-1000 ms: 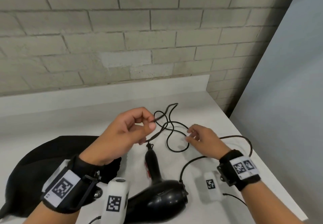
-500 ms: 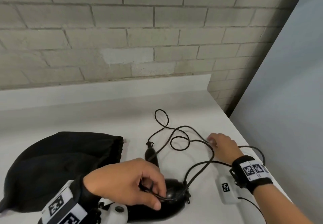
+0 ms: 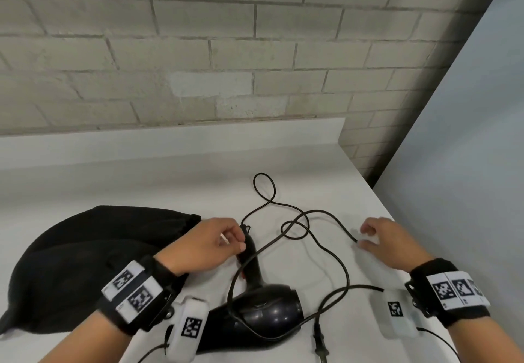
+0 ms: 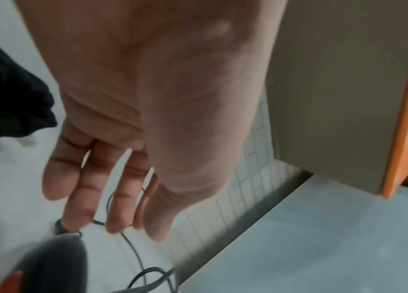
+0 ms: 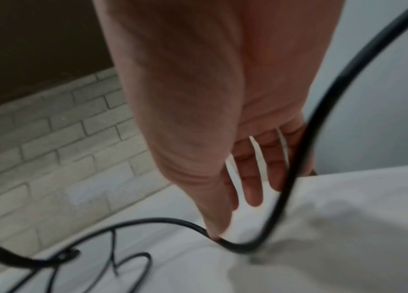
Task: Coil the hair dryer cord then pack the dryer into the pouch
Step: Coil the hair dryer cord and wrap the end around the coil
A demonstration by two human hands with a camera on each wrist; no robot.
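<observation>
Hair dryer (image 3: 263,310): glossy black, lying on its side on the white counter (image 3: 141,186) at about 6 o'clock in the head view; its thin handle (image 3: 251,260) points toward 12 o'clock, and a small red mark shows on it.
Cord (image 3: 326,252): thin, black and uncoiled; it runs from the handle tip up to a small loop near 12 o'clock, crosses itself at the centre, then sweeps toward 3 o'clock and back over the dryer body.
Plug (image 3: 320,344): lies flat on the counter at 5 o'clock, just beside the dryer.
Pouch (image 3: 85,260): soft black fabric, slumped at 9 o'clock, its mouth facing the handle.
Left hand (image 3: 209,246): fingers only loosely bent, tips at the handle's far end; I cannot tell whether they pinch anything.
Right hand (image 3: 382,242): at 3 o'clock, fingers relaxed and slightly spread, thumb tip touching the cord on the counter, nothing gripped.
Wall (image 3: 226,50): pale painted brick behind the counter.
</observation>
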